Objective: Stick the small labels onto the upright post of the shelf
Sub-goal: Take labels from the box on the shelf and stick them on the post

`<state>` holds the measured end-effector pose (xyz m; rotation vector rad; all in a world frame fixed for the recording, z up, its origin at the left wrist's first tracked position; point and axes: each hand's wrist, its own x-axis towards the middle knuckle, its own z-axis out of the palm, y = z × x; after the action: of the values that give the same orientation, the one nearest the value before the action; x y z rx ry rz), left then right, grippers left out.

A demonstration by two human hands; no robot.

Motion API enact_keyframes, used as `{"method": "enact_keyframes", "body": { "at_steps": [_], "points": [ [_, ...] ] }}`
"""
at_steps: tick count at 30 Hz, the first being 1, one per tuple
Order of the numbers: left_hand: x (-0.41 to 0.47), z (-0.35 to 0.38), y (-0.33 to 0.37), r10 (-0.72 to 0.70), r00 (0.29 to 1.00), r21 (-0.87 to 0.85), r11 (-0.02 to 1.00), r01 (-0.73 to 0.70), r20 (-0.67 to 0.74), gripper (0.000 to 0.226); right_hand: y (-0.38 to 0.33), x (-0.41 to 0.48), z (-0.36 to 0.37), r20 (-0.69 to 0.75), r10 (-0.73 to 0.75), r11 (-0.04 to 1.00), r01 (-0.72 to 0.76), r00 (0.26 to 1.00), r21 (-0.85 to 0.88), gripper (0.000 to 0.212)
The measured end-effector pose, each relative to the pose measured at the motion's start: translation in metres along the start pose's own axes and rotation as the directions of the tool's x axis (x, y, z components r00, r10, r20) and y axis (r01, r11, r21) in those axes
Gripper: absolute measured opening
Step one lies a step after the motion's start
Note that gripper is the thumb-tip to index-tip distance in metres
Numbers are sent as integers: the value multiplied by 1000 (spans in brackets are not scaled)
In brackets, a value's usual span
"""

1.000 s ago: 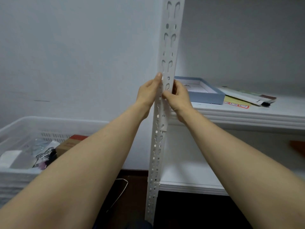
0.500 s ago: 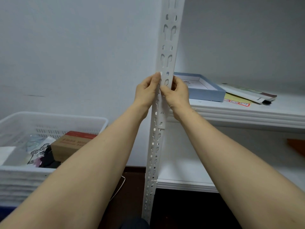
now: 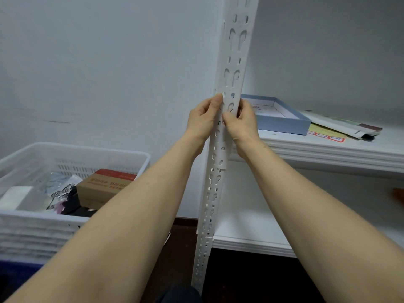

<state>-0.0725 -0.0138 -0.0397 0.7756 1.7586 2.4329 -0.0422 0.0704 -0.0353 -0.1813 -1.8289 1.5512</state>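
The white perforated upright post [image 3: 235,62] of the shelf runs from the top of the view down to the floor. My left hand [image 3: 202,121] grips its left edge, thumb tip pressed on the front face. My right hand [image 3: 241,125] grips the post from the right, fingers curled behind it and thumb on the front. A small bit of red [image 3: 223,122] shows between my two thumbs; I cannot tell whether it is a label. No other label is plainly visible on the post.
A white plastic crate [image 3: 72,154] at the left holds a brown carton [image 3: 105,186] and packets. On the upper shelf board [image 3: 328,149] lie a blue box lid [image 3: 282,121], yellow paper and a folded packet. A lower shelf board [image 3: 251,241] sits near the dark floor.
Both hands stay on the post at about the same height. My left thumb has curled closer to my right thumb. The view has tilted down and left, showing more of the crate.
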Motion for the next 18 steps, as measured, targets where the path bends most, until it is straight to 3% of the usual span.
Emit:
{"method": "enact_keyframes", "body": {
  "at_steps": [18],
  "points": [
    [-1, 2, 1, -10, 999, 10, 1000, 10, -34, 34, 0, -1, 0, 16, 2, 999, -3, 1000, 42, 33]
  ]
}}
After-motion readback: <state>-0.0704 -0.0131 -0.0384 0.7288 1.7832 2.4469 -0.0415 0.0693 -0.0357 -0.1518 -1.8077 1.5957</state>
